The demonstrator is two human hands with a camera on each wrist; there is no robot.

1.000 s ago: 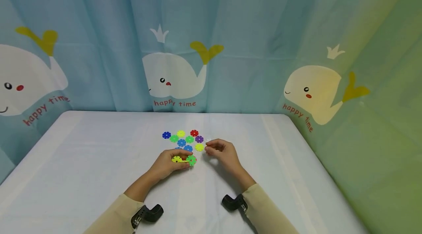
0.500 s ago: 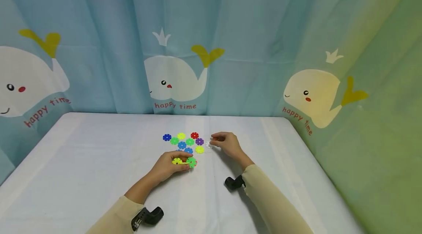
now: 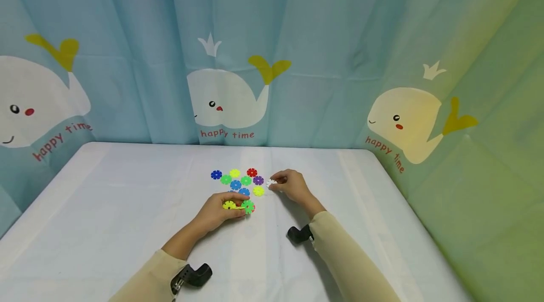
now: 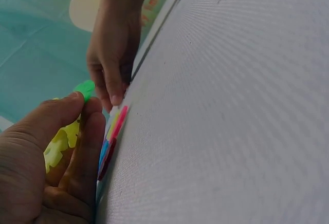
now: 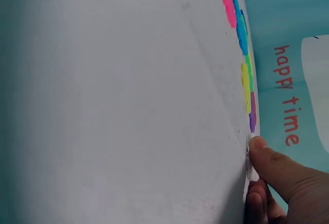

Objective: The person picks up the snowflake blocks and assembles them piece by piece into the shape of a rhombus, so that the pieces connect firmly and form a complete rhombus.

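In the head view, my left hand (image 3: 215,212) holds a joined piece of notched plastic discs above the table. A yellow disc (image 3: 229,204) and a green disc (image 3: 248,207) show in it; the left wrist view has the green disc (image 4: 86,88) between thumb and fingertips. To the right, my right hand (image 3: 296,188) pinches a white notched disc (image 3: 269,182) by its edge, at or just above the tabletop. Beside it lie a purple disc (image 3: 258,180) and a yellow-green disc (image 3: 258,191). A pink disc (image 5: 227,3) is mostly hidden behind the left hand in the head view.
Several more loose discs lie flat on the white table (image 3: 127,217), including a dark blue disc (image 3: 216,175), a red disc (image 3: 252,172) and a light blue disc (image 3: 235,185). A whale-printed curtain (image 3: 323,103) hangs behind the table and along its right side.
My right hand has moved up and away from near the yellow-green disc to the white disc, and now pinches it. The left hand stays nearly still with its joined discs.
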